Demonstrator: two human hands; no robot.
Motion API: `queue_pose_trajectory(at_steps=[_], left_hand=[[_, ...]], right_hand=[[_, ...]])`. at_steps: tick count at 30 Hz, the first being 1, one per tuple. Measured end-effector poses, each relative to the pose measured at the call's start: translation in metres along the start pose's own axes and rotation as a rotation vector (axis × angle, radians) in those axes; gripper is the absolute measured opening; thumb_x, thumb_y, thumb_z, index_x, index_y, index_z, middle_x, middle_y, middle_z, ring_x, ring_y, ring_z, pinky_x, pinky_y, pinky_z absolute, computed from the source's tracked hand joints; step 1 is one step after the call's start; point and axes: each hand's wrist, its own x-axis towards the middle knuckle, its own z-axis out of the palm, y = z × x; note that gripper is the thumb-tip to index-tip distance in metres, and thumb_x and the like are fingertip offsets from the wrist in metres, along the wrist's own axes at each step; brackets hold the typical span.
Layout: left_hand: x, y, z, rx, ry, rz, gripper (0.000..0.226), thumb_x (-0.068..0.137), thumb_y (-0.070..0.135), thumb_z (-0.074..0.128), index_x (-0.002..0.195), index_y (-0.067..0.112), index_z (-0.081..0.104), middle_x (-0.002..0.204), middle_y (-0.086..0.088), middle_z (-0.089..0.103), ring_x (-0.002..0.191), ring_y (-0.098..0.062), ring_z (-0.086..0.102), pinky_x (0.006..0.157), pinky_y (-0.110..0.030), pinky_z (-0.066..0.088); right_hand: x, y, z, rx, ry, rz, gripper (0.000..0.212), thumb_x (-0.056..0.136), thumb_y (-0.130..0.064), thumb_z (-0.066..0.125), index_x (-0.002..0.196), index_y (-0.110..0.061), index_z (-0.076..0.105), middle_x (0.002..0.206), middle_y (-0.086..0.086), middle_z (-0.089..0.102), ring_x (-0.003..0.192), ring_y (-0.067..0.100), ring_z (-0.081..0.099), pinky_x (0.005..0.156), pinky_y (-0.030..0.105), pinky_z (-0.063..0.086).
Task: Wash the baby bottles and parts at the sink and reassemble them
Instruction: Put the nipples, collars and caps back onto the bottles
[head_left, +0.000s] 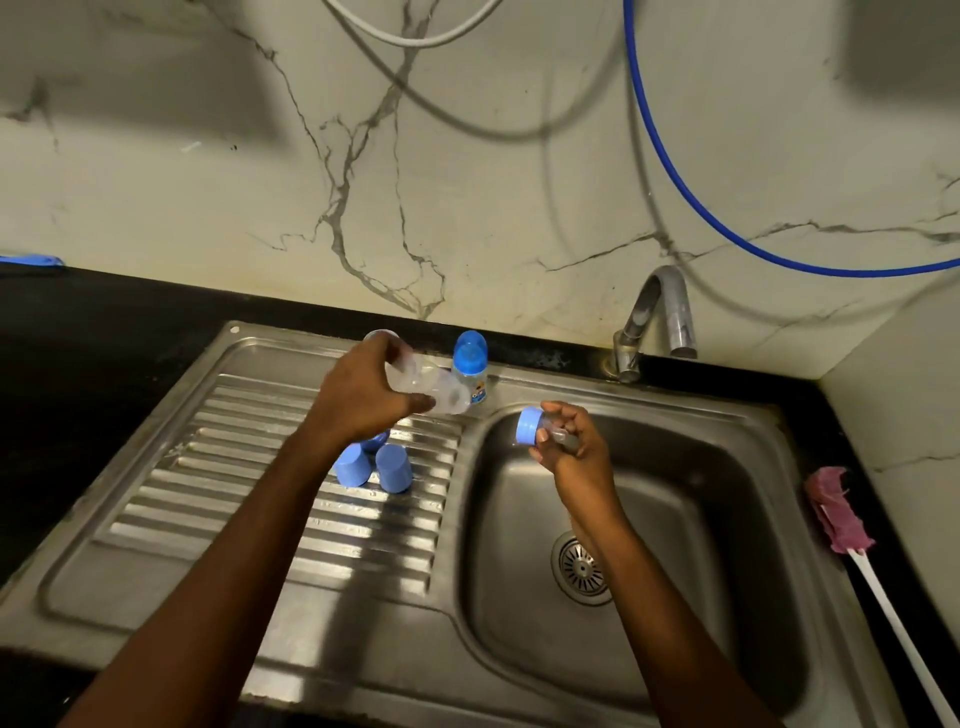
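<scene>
My left hand (363, 389) grips a clear, open baby bottle (439, 389), tilted on its side above the ridged drainboard (249, 467). My right hand (569, 441) holds a blue screw ring with its clear teat (535, 427) over the sink basin (675, 519). An assembled bottle with a blue cap (470, 366) stands upright at the back of the drainboard, just behind the tilted bottle. Two blue caps (371, 465) stand on the ridges under my left wrist; a third blue part is partly hidden behind that hand.
A steel tap (654, 322) rises at the back rim of the basin, with no water running. A bottle brush (852, 530) with a purple head and white handle lies on the black counter to the right. A drain strainer (582, 569) sits in the basin floor.
</scene>
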Motion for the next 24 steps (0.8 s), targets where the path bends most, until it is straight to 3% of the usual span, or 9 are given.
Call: queue_pose_trajectory(at_steps=[6, 10, 13, 18, 24], left_hand=[[-0.062, 0.018, 0.035, -0.593, -0.187, -0.257, 0.07, 0.044, 0.046, 0.082, 0.102, 0.023, 0.051, 0.107, -0.004, 0.064, 0.082, -0.02, 0.067, 0.077, -0.041, 0.054], [-0.085, 0.025, 0.056, -0.743, -0.367, -0.2, 0.052, 0.074, 0.019, 0.076, 0.121, 0.034, 0.058, 0.112, -0.011, 0.069, 0.083, -0.029, 0.072, 0.076, -0.043, 0.056], [-0.091, 0.029, 0.064, -0.819, -0.465, -0.201, 0.052, 0.077, 0.018, 0.069, 0.128, 0.03, 0.062, 0.113, -0.011, 0.071, 0.087, -0.032, 0.072, 0.075, -0.039, 0.055], [-0.097, 0.04, 0.076, -0.691, -0.699, -0.139, 0.064, 0.07, 0.013, 0.066, 0.131, 0.027, 0.055, 0.105, -0.01, 0.072, 0.085, -0.028, 0.071, 0.075, -0.04, 0.049], [-0.087, 0.051, 0.079, -0.521, -0.817, -0.077, 0.053, 0.065, 0.026, 0.065, 0.117, 0.018, 0.062, 0.089, -0.007, 0.071, 0.072, -0.024, 0.068, 0.067, -0.036, 0.045]], right_hand=[[-0.017, -0.029, -0.013, 0.183, -0.147, 0.016, 0.029, 0.092, 0.007, 0.055, 0.109, -0.015, 0.063, 0.11, 0.0, 0.069, 0.101, 0.016, 0.066, 0.083, 0.026, 0.054], [-0.028, -0.033, -0.032, 0.085, -0.262, 0.001, 0.028, 0.094, -0.005, 0.058, 0.118, -0.02, 0.062, 0.118, 0.004, 0.068, 0.11, 0.021, 0.065, 0.092, 0.032, 0.053], [-0.031, -0.038, -0.049, -0.103, -0.317, -0.12, 0.033, 0.086, -0.009, 0.071, 0.115, -0.022, 0.062, 0.115, 0.001, 0.069, 0.108, 0.023, 0.065, 0.091, 0.034, 0.053], [-0.032, -0.06, -0.069, -0.226, -0.518, -0.107, 0.039, 0.082, 0.01, 0.067, 0.112, -0.013, 0.061, 0.122, 0.006, 0.066, 0.113, 0.018, 0.064, 0.094, 0.031, 0.053], [-0.03, -0.081, -0.086, -0.31, -0.745, -0.193, 0.037, 0.078, 0.017, 0.066, 0.109, -0.002, 0.063, 0.126, 0.011, 0.063, 0.121, 0.022, 0.059, 0.093, 0.027, 0.05]])
